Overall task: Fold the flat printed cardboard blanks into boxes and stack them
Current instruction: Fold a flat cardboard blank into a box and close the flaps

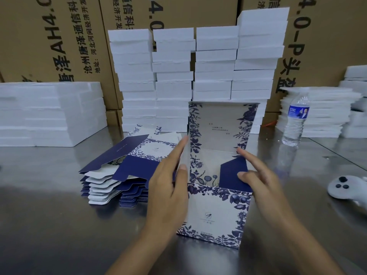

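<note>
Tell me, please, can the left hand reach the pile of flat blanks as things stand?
Probably yes: the left hand, fingers straight, is left of the box, and the pile of flat blanks lies beside it with nothing between.

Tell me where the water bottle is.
In the head view, the water bottle stands upright on the metal table, far right, beside a stack of white foam sheets and right of the half-folded box.

Steel table (49, 225) — blanks (111, 175), box (216, 213), foam (49, 114)

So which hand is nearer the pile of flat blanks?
Left. The left hand is at the box's left wall, beside the pile; the right hand touches the navy flap opposite.
</note>
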The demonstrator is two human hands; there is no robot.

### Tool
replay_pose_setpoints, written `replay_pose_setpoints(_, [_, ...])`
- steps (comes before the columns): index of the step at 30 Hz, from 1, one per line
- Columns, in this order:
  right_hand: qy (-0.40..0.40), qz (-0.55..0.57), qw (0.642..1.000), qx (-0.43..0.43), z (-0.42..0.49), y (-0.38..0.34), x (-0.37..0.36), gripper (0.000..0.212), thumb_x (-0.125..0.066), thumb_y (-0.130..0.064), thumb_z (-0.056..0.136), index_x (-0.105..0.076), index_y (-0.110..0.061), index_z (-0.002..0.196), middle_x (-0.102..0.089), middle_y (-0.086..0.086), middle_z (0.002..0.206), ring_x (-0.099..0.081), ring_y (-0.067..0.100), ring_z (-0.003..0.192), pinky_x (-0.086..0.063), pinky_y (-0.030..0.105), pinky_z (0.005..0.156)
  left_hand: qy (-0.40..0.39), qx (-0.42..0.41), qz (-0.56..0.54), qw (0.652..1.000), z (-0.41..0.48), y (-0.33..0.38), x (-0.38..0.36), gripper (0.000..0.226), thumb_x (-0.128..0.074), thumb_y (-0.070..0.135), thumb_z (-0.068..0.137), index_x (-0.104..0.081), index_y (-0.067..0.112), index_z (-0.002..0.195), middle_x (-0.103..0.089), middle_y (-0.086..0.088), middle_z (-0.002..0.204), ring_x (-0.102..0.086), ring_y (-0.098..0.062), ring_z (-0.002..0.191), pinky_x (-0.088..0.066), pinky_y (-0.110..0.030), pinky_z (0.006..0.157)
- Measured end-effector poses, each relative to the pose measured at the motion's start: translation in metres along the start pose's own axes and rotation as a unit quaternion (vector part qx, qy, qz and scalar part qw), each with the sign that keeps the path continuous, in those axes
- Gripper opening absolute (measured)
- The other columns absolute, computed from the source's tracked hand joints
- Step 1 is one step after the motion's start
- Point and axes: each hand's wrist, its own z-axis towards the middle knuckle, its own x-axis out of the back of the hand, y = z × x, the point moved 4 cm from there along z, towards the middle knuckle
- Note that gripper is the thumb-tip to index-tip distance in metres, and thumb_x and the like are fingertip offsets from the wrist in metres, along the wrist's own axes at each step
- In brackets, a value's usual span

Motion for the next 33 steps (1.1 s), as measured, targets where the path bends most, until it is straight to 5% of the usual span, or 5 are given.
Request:
replay_pose_setpoints(10, [-0.036, 0.053, 0.998, -0.025, 0.011, 0.012, 0.001, 0.06, -0.056, -0.039, 0.055, -0.057, -0.062, 0.11, -0.045, -0.014, 0.14, -0.041, 0.016, 0.132, -0.032, 0.047, 0.111, -0.037, -0.027, 0.001, 0.999, 0.005, -0.001, 0.002, 0.045, -0.043, 0.032, 0.096, -0.039, 0.069, 0.122, -0.05, 0.012, 0.139, -0.044, -0.008, 0.129, -0.044, -0.027, 0.098])
replay_pose_setpoints(15, [-0.023, 0.054, 0.998, -0.015, 0.012, 0.013, 0.004, 0.061, -0.057, -0.035, 0.054, -0.06, -0.056, 0.111, -0.061, -0.011, 0.121, -0.059, 0.016, 0.105, -0.044, 0.038, 0.097, 0.03, -0.127, 0.057, 0.99, -0.006, 0.001, -0.002, 0.044, -0.041, 0.015, 0.098, -0.035, 0.026, 0.14, -0.059, 0.012, 0.068, -0.041, 0.002, 0.049, -0.027, -0.002, 0.051])
replay_pose_setpoints(20, [-0.03, 0.049, 0.998, -0.008, 0.01, 0.012, 0.003, 0.058, -0.048, -0.025, 0.064, -0.058, -0.059, 0.11, -0.064, -0.031, 0.101, -0.061, 0.006, 0.094, -0.049, 0.03, 0.084, 0.096, -0.239, 0.04, 0.965, -0.013, 0.015, 0.0, 0.036, -0.046, 0.008, 0.09, -0.05, 0.008, 0.125, -0.06, 0.004, 0.12, -0.058, -0.004, 0.111, -0.045, -0.018, 0.094])
replay_pose_setpoints(27, [-0.067, 0.031, 0.997, -0.002, 0.008, 0.004, -0.005, 0.07, -0.047, -0.024, 0.063, -0.048, -0.065, 0.119, -0.043, -0.027, 0.131, -0.041, -0.003, 0.123, -0.028, 0.041, 0.112, 0.1, -0.151, -0.006, 0.983, -0.014, 0.017, -0.001, 0.035, -0.049, 0.01, 0.093, -0.052, 0.029, 0.122, -0.057, 0.02, 0.125, -0.054, 0.003, 0.117, -0.042, -0.013, 0.096])
replay_pose_setpoints(33, [-0.065, 0.036, 0.997, 0.015, 0.011, 0.006, -0.007, 0.072, -0.05, -0.023, 0.06, -0.049, -0.063, 0.119, -0.047, -0.026, 0.12, -0.052, -0.012, 0.097, -0.038, 0.023, 0.09, 0.101, -0.107, -0.029, 0.989, -0.012, 0.017, 0.001, 0.042, -0.042, 0.006, 0.094, -0.05, 0.036, 0.122, -0.058, 0.022, 0.125, -0.062, 0.003, 0.099, -0.045, -0.006, 0.073])
